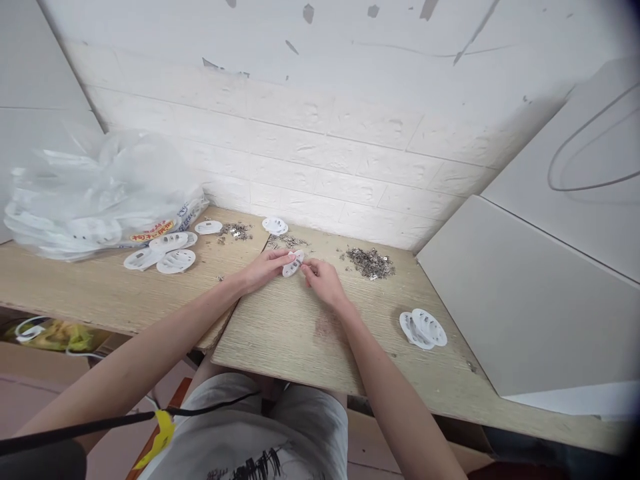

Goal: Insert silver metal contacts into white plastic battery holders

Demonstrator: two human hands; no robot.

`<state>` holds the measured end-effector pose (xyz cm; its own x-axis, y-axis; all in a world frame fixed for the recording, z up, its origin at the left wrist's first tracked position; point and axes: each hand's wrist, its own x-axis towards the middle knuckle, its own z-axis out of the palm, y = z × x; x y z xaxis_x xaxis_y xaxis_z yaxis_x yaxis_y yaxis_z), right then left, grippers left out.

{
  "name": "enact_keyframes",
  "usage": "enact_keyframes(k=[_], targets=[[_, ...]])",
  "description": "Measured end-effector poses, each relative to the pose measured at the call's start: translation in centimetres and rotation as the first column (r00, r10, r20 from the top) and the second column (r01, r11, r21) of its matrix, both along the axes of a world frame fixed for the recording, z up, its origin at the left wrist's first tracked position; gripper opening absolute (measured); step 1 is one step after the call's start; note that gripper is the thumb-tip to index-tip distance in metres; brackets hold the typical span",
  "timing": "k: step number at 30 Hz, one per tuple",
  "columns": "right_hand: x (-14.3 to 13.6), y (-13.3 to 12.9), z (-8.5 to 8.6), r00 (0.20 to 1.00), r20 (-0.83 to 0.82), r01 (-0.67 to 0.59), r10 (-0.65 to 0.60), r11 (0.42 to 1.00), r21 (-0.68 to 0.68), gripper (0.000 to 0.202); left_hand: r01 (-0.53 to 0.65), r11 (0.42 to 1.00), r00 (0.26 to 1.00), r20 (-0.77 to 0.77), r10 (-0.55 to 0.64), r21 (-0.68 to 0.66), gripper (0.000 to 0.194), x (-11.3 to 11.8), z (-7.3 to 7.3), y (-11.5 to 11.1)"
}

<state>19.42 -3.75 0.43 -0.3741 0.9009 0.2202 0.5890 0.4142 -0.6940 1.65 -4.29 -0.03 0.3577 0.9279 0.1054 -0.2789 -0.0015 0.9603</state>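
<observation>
Between my two hands, above the wooden table, is a white oval plastic plate (293,264) with small metal pieces set in it. My left hand (267,268) grips its left edge between thumb and fingers. At the plate's right side, my right hand (324,280) has thumb and fingertips pinched together; whatever is in the pinch is too small to make out. A heap of small metal clips (371,263) lies to the right of my right hand. Smaller scatterings of metal pieces (287,242) lie just behind my hands.
Several similar white plates (173,252) lie at the left, with more (275,225) by the wall and a small stack (423,329) at the right. A clear plastic bag (107,193) of white parts sits at the back left. A grey panel (540,300) bounds the right.
</observation>
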Motion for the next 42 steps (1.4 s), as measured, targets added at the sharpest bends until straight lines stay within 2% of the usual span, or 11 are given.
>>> enact_keyframes(k=[5, 10, 13, 16, 19, 24, 27, 32, 36, 39, 42], targets=[[-0.2, 0.4, -0.6, 0.985, -0.169, 0.03, -0.039, 0.998, -0.057, 0.028, -0.022, 0.999, 1.0, 0.017, 0.021, 0.044, 0.033, 0.0, 0.4, -0.3], [-0.1, 0.8, -0.7, 0.93, -0.351, 0.094, -0.109, 0.994, -0.059, 0.024, -0.007, 1.0, 0.997, 0.075, 0.007, -0.007, 0.033, -0.1, 0.7, -0.4], [-0.3, 0.4, -0.4, 0.916, -0.389, 0.097, -0.098, 0.995, -0.022, 0.019, -0.097, 0.995, 0.995, 0.017, 0.097, 0.007, 0.035, -0.1, 0.5, -0.2], [-0.7, -0.1, -0.1, 0.915, -0.4, 0.092, -0.06, 0.994, 0.063, 0.015, -0.211, 0.969, 0.969, -0.1, 0.225, 0.131, 0.034, -0.2, 0.3, 0.0], [-0.9, -0.4, 0.0, 0.918, -0.397, 0.089, -0.012, 0.98, 0.176, 0.011, -0.27, 0.884, 0.89, -0.252, 0.381, 0.382, 0.029, -0.2, 0.3, 0.0], [-0.8, -0.8, 0.2, 0.948, -0.311, 0.049, 0.062, 0.941, 0.336, 0.011, -0.214, 0.655, 0.678, -0.372, 0.634, 0.725, 0.018, -0.1, 0.5, -0.5], [-0.7, -1.0, 0.2, 0.963, -0.256, 0.032, 0.081, 0.912, 0.408, 0.013, -0.139, 0.563, 0.626, -0.368, 0.688, 0.815, 0.013, -0.1, 0.5, -0.7], [-0.8, -1.2, 0.0, 0.972, -0.203, -0.003, 0.118, 0.871, 0.492, 0.012, -0.02, 0.495, 0.566, -0.398, 0.722, 0.869, 0.01, -0.2, 0.4, -0.9], [-1.0, -1.2, -0.2, 0.965, -0.201, -0.046, 0.168, 0.865, 0.5, 0.013, 0.018, 0.483, 0.545, -0.413, 0.73, 0.876, 0.008, -0.3, 0.5, -1.1], [-1.1, -1.2, -0.1, 0.954, -0.253, -0.024, 0.157, 0.887, 0.462, 0.013, -0.002, 0.494, 0.557, -0.41, 0.723, 0.869, 0.008, -0.2, 0.7, -1.3], [-1.0, -1.3, 0.3, 0.943, -0.313, 0.008, 0.116, 0.93, 0.368, 0.017, -0.043, 0.565, 0.57, -0.445, 0.691, 0.824, 0.007, 0.0, 1.0, -1.5]])
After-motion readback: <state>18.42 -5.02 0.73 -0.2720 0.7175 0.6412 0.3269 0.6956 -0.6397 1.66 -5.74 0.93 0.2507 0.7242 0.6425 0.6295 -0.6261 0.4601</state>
